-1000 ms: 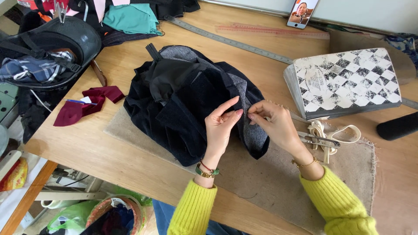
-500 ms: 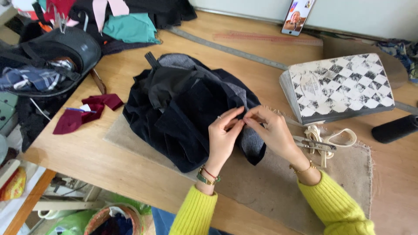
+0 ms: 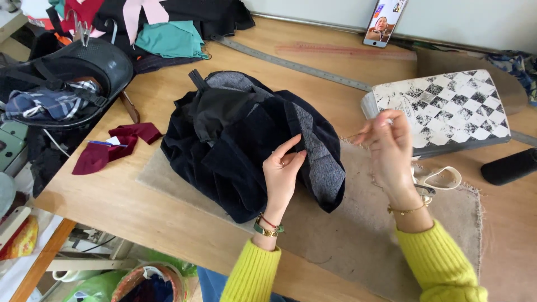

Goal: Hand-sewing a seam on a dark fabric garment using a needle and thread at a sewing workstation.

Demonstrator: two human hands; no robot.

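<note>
A checkered box (image 3: 447, 109), a phone (image 3: 384, 22) and maroon scraps (image 3: 112, 146) lie about

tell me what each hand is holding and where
Left hand pinches the dark garment at its grey-lined edge. Right hand is raised, fingertips pinched; what they hold cannot be told.

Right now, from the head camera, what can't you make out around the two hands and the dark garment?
- Right hand: whatever its pinched fingertips hold is too small and motion-blurred to tell.
- Left hand: its grip on the dark garment is partly hidden; fingertips tuck into a fold.
- Scissors: largely hidden behind the right wrist.
- Checkered box: its near side is partly covered by the right hand.
- Black object: cut off by the right edge.
</note>
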